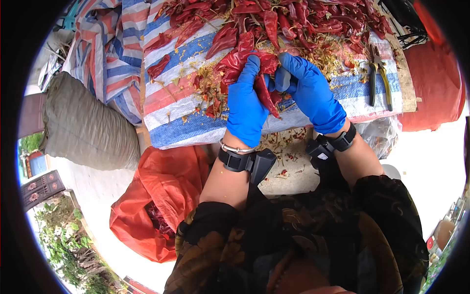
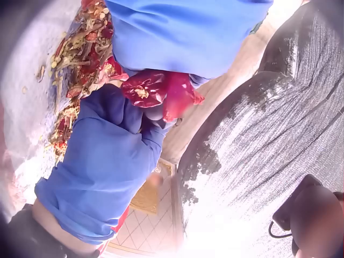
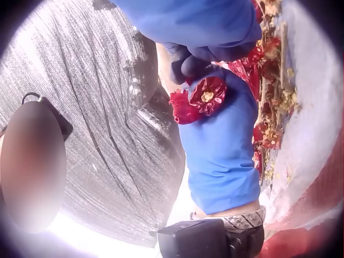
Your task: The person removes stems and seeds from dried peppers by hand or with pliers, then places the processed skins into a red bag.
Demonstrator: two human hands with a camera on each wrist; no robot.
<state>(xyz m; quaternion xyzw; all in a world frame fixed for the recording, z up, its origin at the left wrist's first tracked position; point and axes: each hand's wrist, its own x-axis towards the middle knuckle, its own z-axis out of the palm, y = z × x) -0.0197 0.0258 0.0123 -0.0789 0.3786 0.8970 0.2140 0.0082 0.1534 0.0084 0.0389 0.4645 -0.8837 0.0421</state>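
Note:
My left hand [image 1: 246, 105], in a blue glove, grips a bunch of dried red chili peppers [image 1: 236, 62], thumb on top. One long chili hangs below its fingers. My gloved right hand [image 1: 316, 93] is close against it, fingers curled and fingertips pinching at the chilies. From the left wrist, two chili ends [image 2: 145, 90] poke out beneath the left hand [image 2: 183, 37], one showing pale seeds, and the right hand's [image 2: 107, 156] fingertips meet them. The right wrist view has a round, wrinkled chili end [image 3: 208, 97] just below the right hand's [image 3: 199, 27] dark fingertips.
A pile of dried chilies [image 1: 303, 22] covers the back of the striped woven sheet [image 1: 176, 130], with seeds and stem bits scattered around. Yellow-and-black pliers [image 1: 379, 81] lie at the right. A red bag [image 1: 169, 171] holding chilies stands below left, beside a stuffed grey-green sack [image 1: 88, 125].

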